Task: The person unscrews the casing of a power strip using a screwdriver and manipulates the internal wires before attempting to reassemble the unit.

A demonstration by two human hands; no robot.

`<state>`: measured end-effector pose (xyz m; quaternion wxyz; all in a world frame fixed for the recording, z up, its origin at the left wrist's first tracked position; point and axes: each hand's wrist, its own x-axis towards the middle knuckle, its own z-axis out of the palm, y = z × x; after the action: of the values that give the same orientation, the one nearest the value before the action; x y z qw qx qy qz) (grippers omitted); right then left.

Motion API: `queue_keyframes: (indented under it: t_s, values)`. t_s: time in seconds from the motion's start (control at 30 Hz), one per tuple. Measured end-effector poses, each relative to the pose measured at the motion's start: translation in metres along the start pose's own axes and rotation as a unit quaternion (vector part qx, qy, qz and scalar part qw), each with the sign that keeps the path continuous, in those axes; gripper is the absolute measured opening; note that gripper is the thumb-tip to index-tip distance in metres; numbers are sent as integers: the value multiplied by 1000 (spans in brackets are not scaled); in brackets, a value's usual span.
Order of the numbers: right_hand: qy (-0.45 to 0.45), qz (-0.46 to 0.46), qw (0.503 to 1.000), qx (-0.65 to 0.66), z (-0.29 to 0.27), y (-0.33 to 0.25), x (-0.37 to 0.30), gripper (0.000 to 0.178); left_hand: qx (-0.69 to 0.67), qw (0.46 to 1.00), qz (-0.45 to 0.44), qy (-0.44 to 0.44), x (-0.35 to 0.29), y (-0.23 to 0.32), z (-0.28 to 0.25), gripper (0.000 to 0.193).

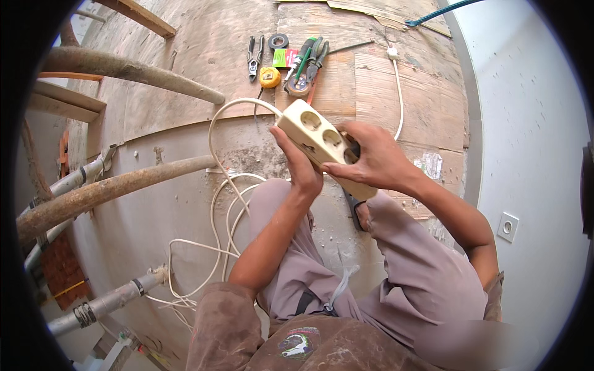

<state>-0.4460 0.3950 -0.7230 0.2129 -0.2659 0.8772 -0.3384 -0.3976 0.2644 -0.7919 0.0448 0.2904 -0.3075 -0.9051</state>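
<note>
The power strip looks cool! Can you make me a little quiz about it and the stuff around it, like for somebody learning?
1. True or false: the left hand and the right hand both touch the power strip.

2. Which of these is on the wall at the right?
A. a window
B. a socket
C. a door

3. Fill in the colour: the tape measure lying with the tools is ____.

Key:
1. True
2. B
3. yellow

Wooden poles (133,70), hand tools (318,57) and grit (260,162) suggest a building site.
</note>
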Motion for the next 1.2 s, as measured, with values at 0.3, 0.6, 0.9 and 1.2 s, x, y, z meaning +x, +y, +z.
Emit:
queue_keyframes:
  t_s: [0.3, 0.6, 0.9, 1.2]
  values:
    - [188, -130, 941, 250, -87, -64, -28, 37, -84, 987, -20, -135, -4, 25, -35, 96]
    - [230, -295, 798, 473, -34, -80, -25, 52, -111, 987, -40, -108, -5, 26, -21, 96]
    - [201, -304, 835, 412, -22, -69, -14, 50, -99, 990, -29, -100, -10, 32, -16, 95]
    - [193, -198, 865, 418, -16, -49, 2, 40, -35, 998, -8, -44, -6, 25, -26, 86]
